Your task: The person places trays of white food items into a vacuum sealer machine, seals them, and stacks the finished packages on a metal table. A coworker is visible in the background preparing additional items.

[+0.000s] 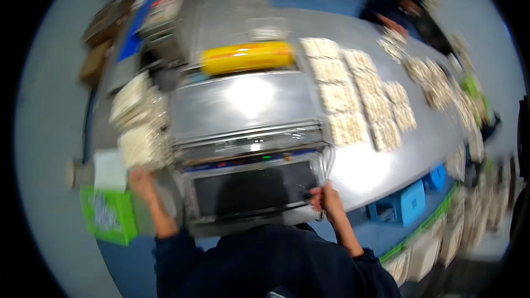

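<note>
Before me stands a metal film-wrapping machine (198,105). A yellow roll of film (247,58) lies across its back, clear film stretches over a bar, and its black plate (207,198) is nearest my body. My left hand (142,183) is blurred at the near edge of a pile of film-wrapped pale packs (138,145); whether it grips one cannot be told. By the machine's front right corner is my right hand (328,199), its fingers curled; any hold is unclear. Rows of packs of pale food pieces (343,97) lie to the machine's right.
The steel table (434,132) holds more packs (428,76) at the far right, where another person (389,10) works. A green crate (108,217) stands at lower left. Blue plastic stools (403,205) are beyond the table's right edge. A grey device (163,45) stands back left.
</note>
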Tool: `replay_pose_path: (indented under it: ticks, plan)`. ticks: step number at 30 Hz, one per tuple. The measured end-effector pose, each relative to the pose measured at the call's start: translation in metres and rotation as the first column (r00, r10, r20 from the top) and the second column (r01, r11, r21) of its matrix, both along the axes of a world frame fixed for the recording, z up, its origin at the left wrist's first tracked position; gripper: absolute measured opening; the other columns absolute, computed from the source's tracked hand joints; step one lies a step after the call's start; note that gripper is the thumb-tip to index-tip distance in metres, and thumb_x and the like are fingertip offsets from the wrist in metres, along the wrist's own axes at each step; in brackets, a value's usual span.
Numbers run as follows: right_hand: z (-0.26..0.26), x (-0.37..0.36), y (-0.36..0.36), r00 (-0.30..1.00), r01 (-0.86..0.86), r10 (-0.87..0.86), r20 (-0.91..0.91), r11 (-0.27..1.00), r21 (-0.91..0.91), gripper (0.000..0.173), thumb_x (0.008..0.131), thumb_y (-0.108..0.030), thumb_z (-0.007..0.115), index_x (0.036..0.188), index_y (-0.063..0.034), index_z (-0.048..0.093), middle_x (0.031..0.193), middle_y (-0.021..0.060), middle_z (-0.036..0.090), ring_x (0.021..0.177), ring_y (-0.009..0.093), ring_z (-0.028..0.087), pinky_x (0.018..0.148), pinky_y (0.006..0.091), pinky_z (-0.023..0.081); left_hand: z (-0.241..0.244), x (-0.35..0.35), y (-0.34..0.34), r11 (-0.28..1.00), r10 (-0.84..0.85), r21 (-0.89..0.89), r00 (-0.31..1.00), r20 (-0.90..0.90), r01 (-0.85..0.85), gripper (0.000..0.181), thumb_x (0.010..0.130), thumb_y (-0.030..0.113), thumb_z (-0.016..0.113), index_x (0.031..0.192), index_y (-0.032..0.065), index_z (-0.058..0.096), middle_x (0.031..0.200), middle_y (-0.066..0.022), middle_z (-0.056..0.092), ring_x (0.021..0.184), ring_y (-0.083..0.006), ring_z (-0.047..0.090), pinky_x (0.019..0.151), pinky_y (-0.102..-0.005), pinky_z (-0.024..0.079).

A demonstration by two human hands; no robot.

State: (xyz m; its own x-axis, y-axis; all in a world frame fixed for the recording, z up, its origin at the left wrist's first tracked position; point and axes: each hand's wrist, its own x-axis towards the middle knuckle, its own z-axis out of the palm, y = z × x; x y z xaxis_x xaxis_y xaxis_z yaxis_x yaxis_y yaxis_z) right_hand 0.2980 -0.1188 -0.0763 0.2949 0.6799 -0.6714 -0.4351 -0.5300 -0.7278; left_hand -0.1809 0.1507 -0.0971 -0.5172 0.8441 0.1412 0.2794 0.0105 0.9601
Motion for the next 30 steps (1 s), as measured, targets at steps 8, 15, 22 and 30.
replay_pose_path:
  ticks: [8,15,22,30]
  plan:
    - [-0.048,0.128,-0.078,0.903,0.258,-0.278,0.328,0.960,0.105,0.036,0.088,-0.032,0.047,0.082,0.0023,0.055,0.062,0.0067,0.056,0.051,0.011,0.051,0.047,0.0231,0.041,0.007,0.264,-0.171,0.790,-0.613,-0.176,0.764,-0.202,0.587,0.015,0.086,0.012,0.052,0.098,0.0023,0.055,0.062,-0.0006,0.051,0.055,-0.0049,0.047,0.050,-0.0202,0.038]
    - [-0.122,0.382,-0.102,0.575,0.420,-0.334,0.747,0.904,0.082,0.029,0.079,-0.026,0.056,0.087,0.0014,0.063,0.070,0.0081,0.061,0.065,0.015,0.055,0.063,0.0279,0.044,-0.047,0.327,-0.206,0.900,-0.271,-0.001,0.558,-0.785,0.437,0.015,0.085,0.014,0.049,0.091,0.0032,0.058,0.080,-0.0139,0.060,0.067,-0.0306,0.058,0.060,-0.0349,0.046]
    - [-0.165,0.490,-0.059,0.563,0.289,-0.196,0.803,0.957,0.030,0.030,0.076,-0.028,0.056,0.077,0.0010,0.064,0.065,0.0109,0.062,0.065,0.022,0.060,0.063,0.0309,0.045,-0.048,0.344,-0.214,0.931,-0.168,0.011,0.455,-0.874,0.364,0.015,0.086,0.011,0.046,0.091,0.0024,0.056,0.081,-0.0144,0.058,0.068,-0.0310,0.057,0.061,-0.0351,0.045]
    - [-0.190,0.514,-0.046,0.706,0.146,-0.088,0.703,0.989,-0.023,0.024,0.068,-0.022,0.057,0.067,0.0013,0.063,0.056,0.0125,0.058,0.050,0.022,0.056,0.052,0.0319,0.044,-0.053,0.347,-0.213,0.940,-0.127,0.008,0.372,-0.919,0.340,0.014,0.086,0.010,0.046,0.093,0.0025,0.055,0.080,-0.0150,0.057,0.068,-0.0318,0.056,0.061,-0.0358,0.044]
